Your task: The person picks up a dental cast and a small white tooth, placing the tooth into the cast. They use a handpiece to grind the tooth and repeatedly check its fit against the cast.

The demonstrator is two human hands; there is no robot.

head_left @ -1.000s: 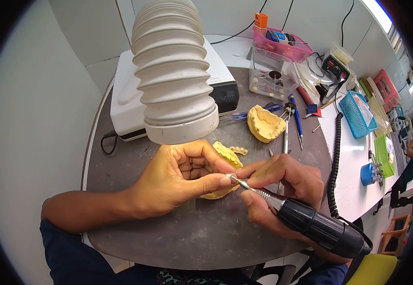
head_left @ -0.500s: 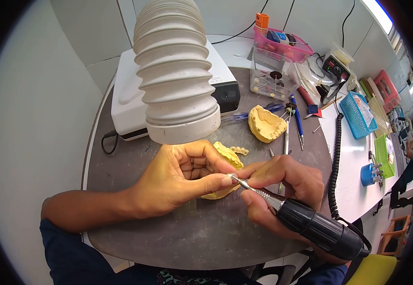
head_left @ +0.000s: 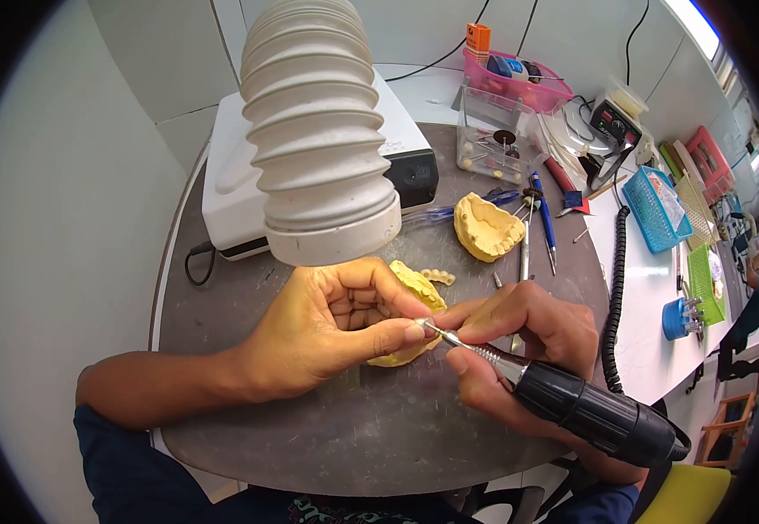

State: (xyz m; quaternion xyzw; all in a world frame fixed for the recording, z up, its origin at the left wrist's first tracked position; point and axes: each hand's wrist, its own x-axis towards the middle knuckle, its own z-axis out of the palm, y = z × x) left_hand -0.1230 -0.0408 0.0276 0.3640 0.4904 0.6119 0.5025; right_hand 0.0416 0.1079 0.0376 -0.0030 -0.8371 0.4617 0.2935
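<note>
My left hand [head_left: 331,323] is closed, with thumb and forefinger pinching a small whitish piece, mostly hidden by the fingertips. My right hand [head_left: 528,336] is wrapped around a micromotor handpiece [head_left: 593,410] with a black body and silver nose. The tip of its bit meets the small piece at my left fingertips. Below and behind my hands lies a yellow dental model [head_left: 414,284], partly covered by them. A short row of tooth-shaped crowns [head_left: 438,276] rests beside it. Another cream dental cast [head_left: 489,227] sits farther back.
A ribbed white suction hose [head_left: 314,131] hangs over the bench just above my left hand. Behind it stands a white machine [head_left: 231,183]. Blue pens [head_left: 547,223], a clear box of burs [head_left: 493,144], a pink basket [head_left: 519,87] and a coiled black cord [head_left: 614,306] are at the right.
The handpiece's rear end has swung slightly right and down with my right hand. My left hand keeps its pinch. The whole view has shifted slightly.
</note>
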